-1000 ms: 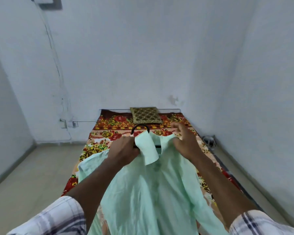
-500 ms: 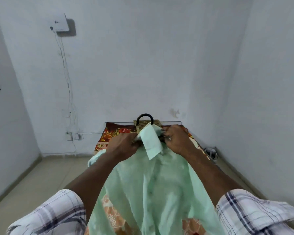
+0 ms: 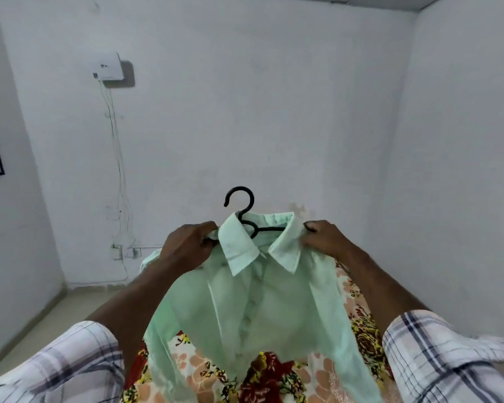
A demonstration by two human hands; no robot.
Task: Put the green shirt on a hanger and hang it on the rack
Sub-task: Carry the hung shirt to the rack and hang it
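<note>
green shirt (image 3: 262, 309), hanger (image 3: 271, 228) | held: left hand (image 3: 186, 245), right hand (image 3: 326, 238) | bed (image 3: 361, 314) below

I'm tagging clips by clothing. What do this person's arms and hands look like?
Both hands, left hand and right hand, are bare: no gloves. The left sleeve and right sleeve are white with grey and dark blue plaid lines, ending near the elbows, so the forearms are uncovered. No watch or bracelet shows.
</note>
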